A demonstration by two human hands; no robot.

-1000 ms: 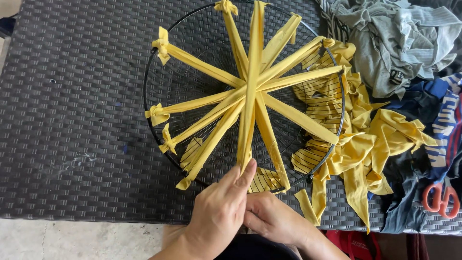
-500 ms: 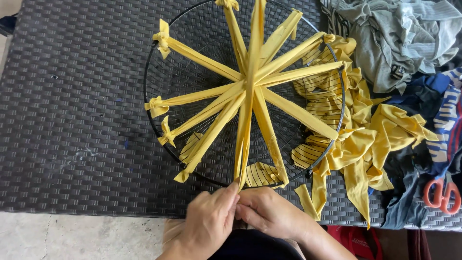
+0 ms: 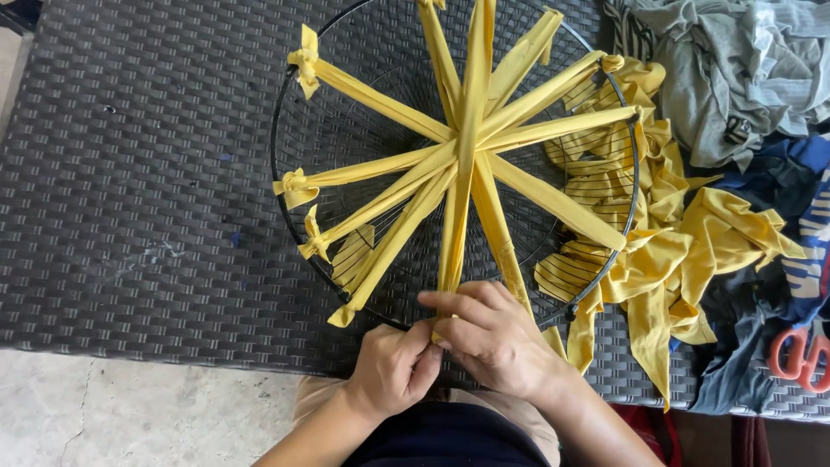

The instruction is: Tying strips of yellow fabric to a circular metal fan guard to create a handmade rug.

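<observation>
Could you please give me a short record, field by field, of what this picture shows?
Surface: dark woven wicker table
Main thing: black round wire hoop strung with yellow fabric strips crossing at its centre
Left hand: pinching the near end of one strip at the hoop's near rim
Right hand: grip closed on the same strip end
Beside hoop: loose yellow cloth scraps, grey clothes, orange-handled scissors

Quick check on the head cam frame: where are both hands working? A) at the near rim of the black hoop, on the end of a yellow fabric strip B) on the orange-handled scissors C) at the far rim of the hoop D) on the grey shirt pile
A: the left hand and right hand meet at the near edge of the black hoop, pinching the end of a yellow fabric strip; the scissors lie untouched at the right.
</observation>
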